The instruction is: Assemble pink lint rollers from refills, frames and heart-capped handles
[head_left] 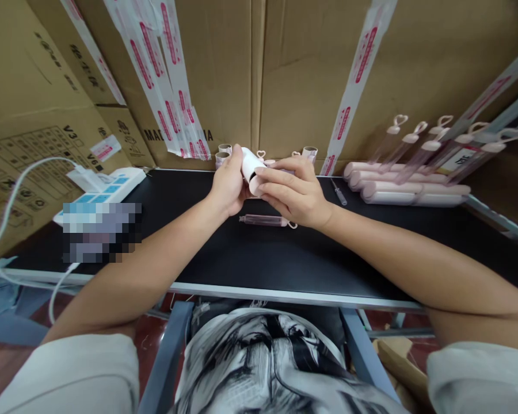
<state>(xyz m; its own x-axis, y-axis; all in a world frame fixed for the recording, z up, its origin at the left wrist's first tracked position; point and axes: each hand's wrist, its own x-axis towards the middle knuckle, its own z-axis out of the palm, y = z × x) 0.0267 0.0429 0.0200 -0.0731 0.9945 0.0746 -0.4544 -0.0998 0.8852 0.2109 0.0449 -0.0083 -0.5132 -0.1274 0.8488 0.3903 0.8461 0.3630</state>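
Above the black table (311,253), my left hand (228,183) is wrapped round a white cylinder (251,165) with a dark opening at its lower end. My right hand (300,192) has its fingers closed at that lower end, around a pale round piece (255,185). Whether that piece is joined to the cylinder cannot be made out. Just below the hands, a clear pinkish tube (263,220) with a heart-shaped loop at its right end lies flat on the table. Behind the hands stand small pale cylinders (309,153), partly hidden.
Several pink-white cylinders (414,192) and clear tubes with heart loops (429,146) are at the right. Near them lies a screwdriver (340,194). A power strip (112,187) with white cables is at the left. Cardboard (297,75) rises behind the table.
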